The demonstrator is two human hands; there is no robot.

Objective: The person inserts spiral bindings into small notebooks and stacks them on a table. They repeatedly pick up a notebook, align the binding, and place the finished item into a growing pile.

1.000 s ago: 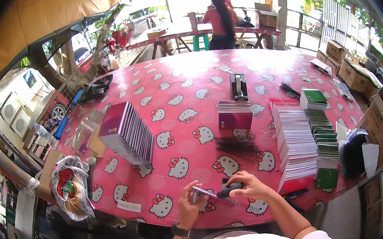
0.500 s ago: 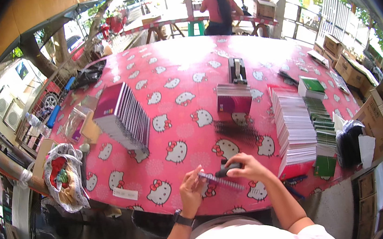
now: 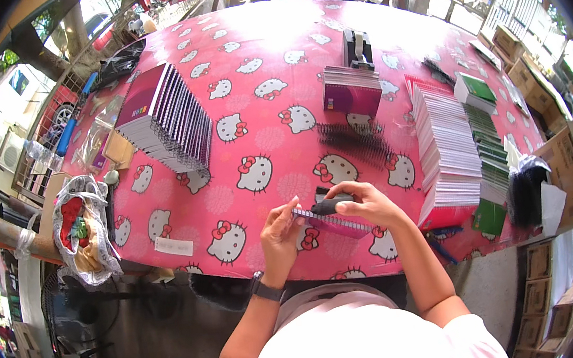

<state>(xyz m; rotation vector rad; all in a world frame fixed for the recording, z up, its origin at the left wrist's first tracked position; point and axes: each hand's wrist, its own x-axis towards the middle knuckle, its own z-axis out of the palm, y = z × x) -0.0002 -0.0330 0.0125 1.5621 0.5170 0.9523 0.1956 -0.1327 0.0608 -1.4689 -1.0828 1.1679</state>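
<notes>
In front of me at the near table edge, my left hand [image 3: 280, 234] pinches the left end of a thin spiral notebook [image 3: 344, 228] with a purple cover. Its bound edge faces up, with the coil along it. My right hand [image 3: 364, 202] is closed around a black hand tool [image 3: 328, 206], held over the coil near the left end of that edge. The tool's jaws are too small to make out. Just beyond the hands lies a bunch of loose black coils [image 3: 356, 142].
Finished-looking spiral notebooks [image 3: 167, 121] stand stacked at left. Beyond the coils are purple-covered books [image 3: 352, 95] and a tape dispenser [image 3: 358, 49]. White-paged books [image 3: 446, 155] and green books [image 3: 488, 172] line the right. A plastic bag [image 3: 83, 228] hangs at the left edge.
My view has tilted downward, so the table sits higher in the picture. More of the notebook's purple cover shows. Both hands keep their hold on the notebook and the tool.
</notes>
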